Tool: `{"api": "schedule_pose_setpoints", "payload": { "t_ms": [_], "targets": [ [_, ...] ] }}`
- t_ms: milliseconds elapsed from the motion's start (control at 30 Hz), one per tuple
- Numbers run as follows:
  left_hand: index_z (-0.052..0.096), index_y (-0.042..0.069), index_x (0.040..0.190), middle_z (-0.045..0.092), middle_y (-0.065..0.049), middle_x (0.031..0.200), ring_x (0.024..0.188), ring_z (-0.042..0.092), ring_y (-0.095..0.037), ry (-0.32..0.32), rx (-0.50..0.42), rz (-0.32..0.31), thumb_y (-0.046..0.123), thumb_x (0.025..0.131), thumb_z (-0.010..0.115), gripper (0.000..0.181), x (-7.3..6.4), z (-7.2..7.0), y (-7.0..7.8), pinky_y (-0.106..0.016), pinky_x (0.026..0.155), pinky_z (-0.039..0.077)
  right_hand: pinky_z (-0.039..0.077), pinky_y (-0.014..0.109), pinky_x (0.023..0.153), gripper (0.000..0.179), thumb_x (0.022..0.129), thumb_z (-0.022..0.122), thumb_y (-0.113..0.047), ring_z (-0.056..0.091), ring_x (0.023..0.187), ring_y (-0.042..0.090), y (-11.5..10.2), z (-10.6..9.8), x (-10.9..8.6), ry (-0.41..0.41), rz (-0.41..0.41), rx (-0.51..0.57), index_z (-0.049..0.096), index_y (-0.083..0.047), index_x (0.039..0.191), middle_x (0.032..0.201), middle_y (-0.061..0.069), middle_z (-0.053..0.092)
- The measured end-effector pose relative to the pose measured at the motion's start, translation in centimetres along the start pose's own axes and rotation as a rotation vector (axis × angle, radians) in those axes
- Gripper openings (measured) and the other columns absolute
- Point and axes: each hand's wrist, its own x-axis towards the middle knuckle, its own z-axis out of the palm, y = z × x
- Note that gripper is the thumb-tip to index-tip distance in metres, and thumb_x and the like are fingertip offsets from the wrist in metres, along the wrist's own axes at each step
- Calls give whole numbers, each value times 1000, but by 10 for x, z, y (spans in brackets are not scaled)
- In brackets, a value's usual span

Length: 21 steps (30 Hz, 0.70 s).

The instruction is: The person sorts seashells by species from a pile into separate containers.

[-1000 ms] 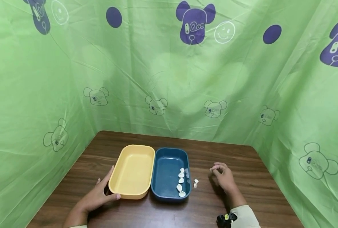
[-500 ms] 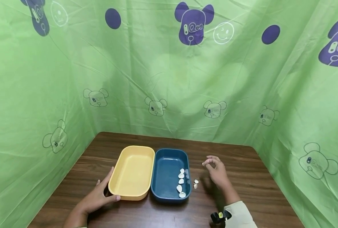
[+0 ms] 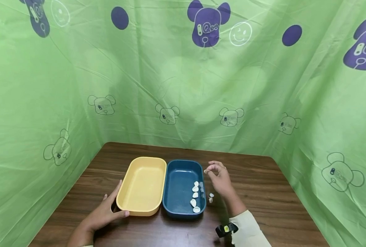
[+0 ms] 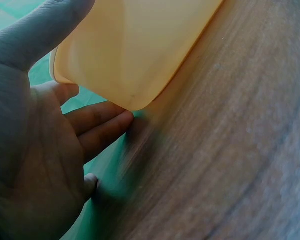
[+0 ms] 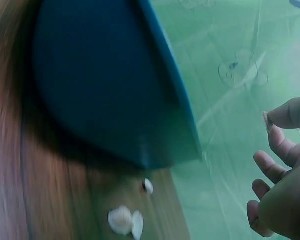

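Thumb and index finger of my right hand (image 3: 220, 178) pinch a small pale seashell (image 5: 267, 121), beside the right rim of the blue tray (image 3: 178, 178). Several white seashells (image 3: 195, 195) lie in a row along that tray's right side. More small shells (image 5: 121, 220) rest on the table just right of it. My left hand (image 3: 104, 212) rests against the near left corner of the yellow tray (image 3: 141, 185), its thumb at the near side. In the left wrist view, fairly straight fingers (image 4: 105, 132) touch the outside of the tray. Nothing lies inside the yellow tray.
Both trays stand side by side on a dark wooden table (image 3: 257, 192). Green printed cloth (image 3: 183, 85) hangs behind the table and along its left and right sides. A black device (image 3: 224, 230) is strapped at my right wrist.
My right hand has moved left and farther back, carrying the pinched seashell from the open table to the blue tray's right rim. My left hand and both trays have stayed put.
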Motion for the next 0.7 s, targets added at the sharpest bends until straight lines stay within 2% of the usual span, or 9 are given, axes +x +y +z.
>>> {"api": "schedule_pose_setpoints", "payload": {
  "t_ms": [100, 300, 500, 567, 633, 700],
  "targets": [
    [10, 20, 178, 21, -33, 177, 148, 14, 18, -2, -4, -6, 24, 86, 88, 121, 0, 1, 0, -92, 119, -9, 32, 50, 117, 10, 97, 76, 1, 50, 138, 39, -9, 10, 0, -9, -15, 4, 74, 1, 88, 137, 20, 67],
    [10, 21, 178, 21, -34, 177, 141, 13, 30, -1, 1, -6, 26, 87, 88, 121, 1, 2, 0, -93, 118, -10, 37, 50, 115, 11, 100, 75, -3, 48, 138, 37, -25, 30, -3, -65, -23, 34, 73, -1, 89, 138, 18, 65],
    [10, 22, 178, 23, -32, 177, 142, 13, 28, 0, 1, -15, 26, 87, 89, 121, 1, 1, 1, -92, 120, -10, 36, 56, 119, 10, 101, 75, -6, 48, 140, 37, -39, 48, -8, -114, -16, 32, 74, -3, 92, 138, 13, 66],
    [9, 23, 178, 23, -31, 178, 152, 15, 14, -4, 6, -25, 27, 87, 89, 121, 0, 0, 1, -91, 120, -10, 36, 58, 119, 9, 101, 75, -7, 49, 140, 38, -42, 53, -9, -124, -15, 23, 75, -4, 92, 138, 12, 67],
    [9, 22, 178, 24, -31, 177, 161, 20, -13, -5, 14, -32, 27, 87, 89, 121, 0, 0, 2, -91, 121, -9, 37, 58, 120, 9, 101, 75, -6, 49, 140, 38, -45, 59, -9, -134, -14, 30, 75, -4, 93, 138, 12, 67],
    [10, 21, 178, 23, -31, 178, 160, 24, -39, -6, 22, -36, 26, 86, 89, 122, 0, 0, 2, -91, 121, -8, 39, 58, 119, 9, 101, 74, -6, 51, 139, 38, -48, 63, -10, -143, -14, 31, 76, -4, 93, 137, 13, 67]
  ]
}}
